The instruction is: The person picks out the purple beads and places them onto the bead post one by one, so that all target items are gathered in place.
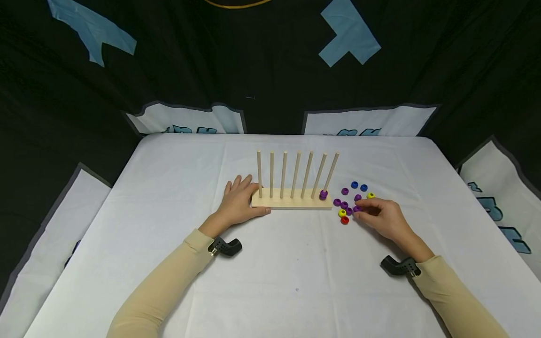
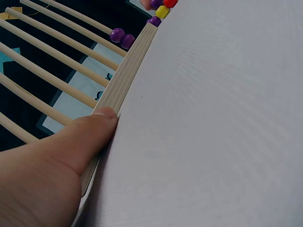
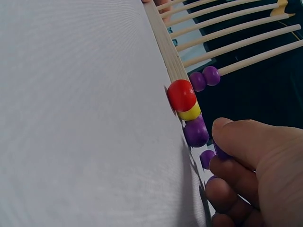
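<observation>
2 grips clamped: LH (image 1: 237, 203), rack (image 1: 291, 203) L edge; RH (image 1: 385, 218), purp. bead (image 1: 357, 209); gap betw.

The person wears long, plain tan sleeves (image 1: 154, 286). Each wrist has a black strap (image 1: 411, 266) with a bent black piece (image 1: 230, 248).

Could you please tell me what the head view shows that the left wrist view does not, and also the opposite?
Only the head view shows the blue beads, the sleeves and the black wrist devices.

Only the left wrist view shows the grain lines along the front edge of the wooden base, seen from close up.

Both show the left hand at one end of the base, the rods, two purple beads on the rod at the other end, and the red bead, cut off in the left wrist view.
</observation>
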Demonstrator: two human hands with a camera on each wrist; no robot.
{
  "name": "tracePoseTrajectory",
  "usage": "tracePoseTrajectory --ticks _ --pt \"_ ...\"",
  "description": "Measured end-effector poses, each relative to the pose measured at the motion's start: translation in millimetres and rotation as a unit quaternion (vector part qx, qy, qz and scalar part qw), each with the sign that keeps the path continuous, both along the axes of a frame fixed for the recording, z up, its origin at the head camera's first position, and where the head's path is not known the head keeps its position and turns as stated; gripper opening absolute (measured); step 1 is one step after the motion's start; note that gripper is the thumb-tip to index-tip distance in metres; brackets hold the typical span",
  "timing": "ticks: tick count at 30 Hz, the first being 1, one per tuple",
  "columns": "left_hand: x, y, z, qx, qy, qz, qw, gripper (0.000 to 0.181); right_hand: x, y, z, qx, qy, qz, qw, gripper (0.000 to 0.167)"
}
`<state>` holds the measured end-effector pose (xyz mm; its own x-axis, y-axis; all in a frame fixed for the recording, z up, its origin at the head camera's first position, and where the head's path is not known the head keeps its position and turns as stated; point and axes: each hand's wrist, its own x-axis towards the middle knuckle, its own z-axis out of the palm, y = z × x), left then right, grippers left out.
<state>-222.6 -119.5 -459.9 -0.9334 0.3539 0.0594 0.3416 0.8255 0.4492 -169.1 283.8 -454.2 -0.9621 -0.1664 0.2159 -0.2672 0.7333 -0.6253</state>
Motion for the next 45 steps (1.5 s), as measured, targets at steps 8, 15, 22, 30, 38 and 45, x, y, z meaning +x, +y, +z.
tracePoseTrajectory --ticks 8,15,22,30,38,45 --pt "0.7 0.7 0.8 0.002 -0.002 -0.002 1.0000 0.077 -0.6 2 3.5 -0.003 0.018 0.007 0.9998 0.025" --pt "0.5 0.6 -0.4 0.002 -0.004 -0.002 1.0000 0.076 -2.5 3 11.4 -0.008 0.042 0.016 0.9990 0.023" --pt "1.4 0.8 0.8 0.003 -0.003 -0.003 1.0000 0.077 -7.5 -1 25.6 -0.001 0.041 0.013 0.9991 0.023" --pt "1.2 1.7 1.7 0.005 -0.007 -0.005 1.0000 0.077 -15.6 -7 49.5 -0.004 0.052 0.014 0.9986 0.022" --pt "0.4 0.1 0.2 0.002 -0.005 -0.003 1.0000 0.077 -24.5 -16 78.2 -0.010 0.032 0.023 0.9992 0.025" --pt "0.8 -1.0 0.8 0.005 -0.005 -0.002 1.0000 0.076 -32.4 -25 98.7 0.013 0.051 0.028 0.9982 0.026"
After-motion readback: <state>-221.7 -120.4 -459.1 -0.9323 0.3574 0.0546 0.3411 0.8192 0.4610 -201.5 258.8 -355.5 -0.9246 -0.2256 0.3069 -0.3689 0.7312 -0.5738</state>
